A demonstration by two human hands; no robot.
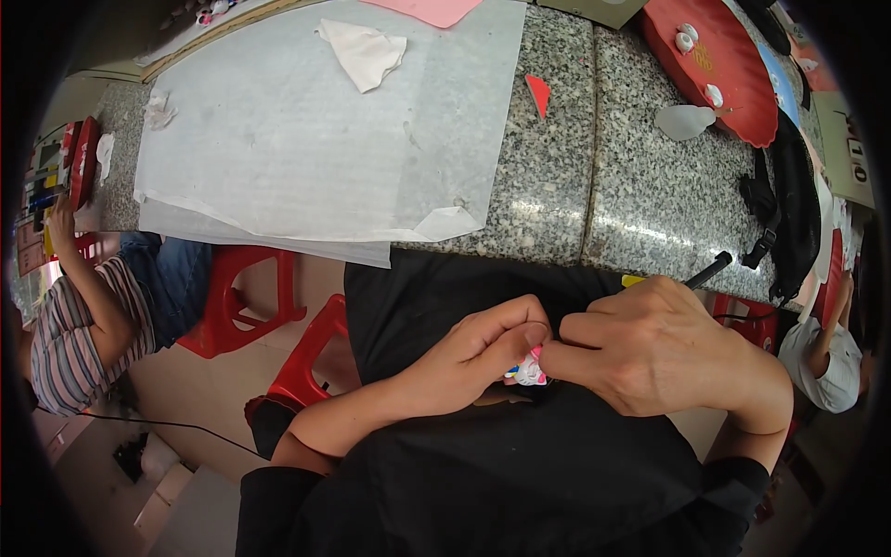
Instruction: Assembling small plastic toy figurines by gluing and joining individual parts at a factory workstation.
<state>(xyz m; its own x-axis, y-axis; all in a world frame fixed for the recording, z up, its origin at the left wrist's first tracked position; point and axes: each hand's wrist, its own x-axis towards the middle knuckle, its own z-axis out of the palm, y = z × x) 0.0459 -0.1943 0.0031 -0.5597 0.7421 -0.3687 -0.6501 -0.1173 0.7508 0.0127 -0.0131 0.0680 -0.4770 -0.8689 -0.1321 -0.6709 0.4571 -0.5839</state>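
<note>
Over my lap, my left hand (487,351) is closed around a small white figurine (531,373) with pink, blue and yellow parts. Its thumb presses on the figurine's top, and most of the figurine is covered by fingers. My right hand (640,348) is curled right beside it, fingertips against the figurine. From behind the right hand sticks out a black pen-like tool (710,270), in line with the figurine; its tip is hidden. A bit of yellow (633,280) shows just above the right knuckles.
On the speckled stone table (548,176) lie white paper sheets (278,139), a crumpled tissue (364,54), a red scrap (538,95) and a red scalloped tray (719,70) with small white pieces. A black strap bag (789,213) is at right. Red stools (243,302) and other people are nearby.
</note>
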